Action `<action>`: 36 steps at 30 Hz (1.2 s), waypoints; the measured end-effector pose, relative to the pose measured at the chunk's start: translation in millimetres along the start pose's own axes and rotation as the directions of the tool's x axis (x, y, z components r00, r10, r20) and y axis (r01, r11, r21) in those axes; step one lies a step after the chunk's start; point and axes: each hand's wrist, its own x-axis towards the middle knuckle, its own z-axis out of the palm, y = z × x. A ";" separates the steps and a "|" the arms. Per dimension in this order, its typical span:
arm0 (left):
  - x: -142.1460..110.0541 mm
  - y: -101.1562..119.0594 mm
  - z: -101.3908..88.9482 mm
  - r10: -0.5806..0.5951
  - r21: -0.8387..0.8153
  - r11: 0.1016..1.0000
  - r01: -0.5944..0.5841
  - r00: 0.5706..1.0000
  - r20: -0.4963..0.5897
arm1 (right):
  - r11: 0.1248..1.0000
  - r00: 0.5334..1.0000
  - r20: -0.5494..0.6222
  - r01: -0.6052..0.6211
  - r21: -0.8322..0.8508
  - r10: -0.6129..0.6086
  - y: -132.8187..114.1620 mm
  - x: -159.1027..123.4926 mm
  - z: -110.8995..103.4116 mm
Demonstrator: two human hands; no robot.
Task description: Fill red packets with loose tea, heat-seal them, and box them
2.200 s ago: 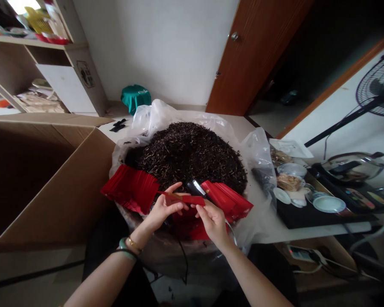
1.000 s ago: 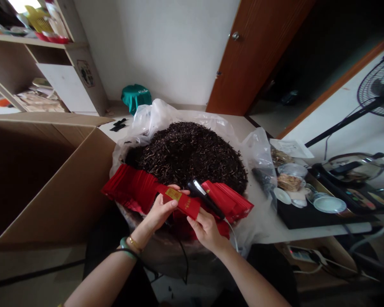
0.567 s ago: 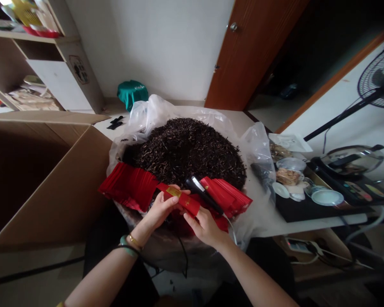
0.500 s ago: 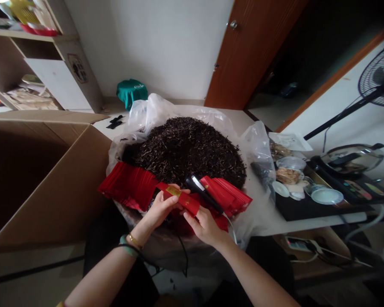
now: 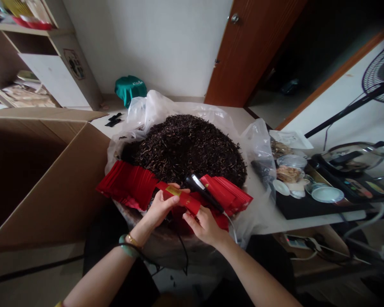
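The left hand [image 5: 161, 207] grips a red packet [image 5: 190, 203], its thumb across the near face and its fingers behind. The right hand [image 5: 207, 224] pinches the packet's lower right end, below the dark leaf heap [image 5: 188, 147].

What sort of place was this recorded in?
Probably a room in a home or small shop: a wooden door, a standing fan and a shelving unit are in view.

Head-height view, forward and down.
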 end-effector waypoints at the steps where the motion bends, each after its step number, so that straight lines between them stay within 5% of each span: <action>1: -0.4 -0.4 0.1 -0.008 0.006 1.000 0.008 1.000 0.004 | 1.000 1.000 0.006 0.006 0.004 -0.006 -0.7 0.3 -0.6; 15: -3.9 -1.3 3.4 -0.063 -0.051 0.996 0.067 0.994 0.084 | 0.995 0.996 0.086 0.033 -0.093 -0.025 -0.4 0.9 -4.3; 25: -4.2 -8.1 -3.5 0.020 -0.004 1.000 -0.020 0.996 0.087 | 0.969 0.984 0.140 -0.138 0.206 0.110 -8.9 8.7 -13.9; 28: -4.6 -10.3 -2.9 0.038 0.063 0.997 -0.046 0.993 0.115 | 0.859 0.955 0.099 -0.294 0.419 0.278 -8.6 9.6 -12.6; 31: -3.5 -7.6 -2.6 0.067 0.079 0.994 -0.079 0.987 0.148 | 0.599 0.889 0.152 -0.409 0.689 0.432 -6.1 11.5 -8.1; 34: -1.6 -3.6 -3.3 0.113 0.060 0.991 -0.122 0.985 0.129 | 0.336 0.843 0.220 -0.417 0.844 0.491 -4.6 14.1 -4.7; 36: -0.5 -2.5 -4.0 0.136 0.054 0.988 -0.143 0.985 0.107 | 0.280 0.836 0.238 -0.412 0.867 0.494 -5.3 14.6 -4.5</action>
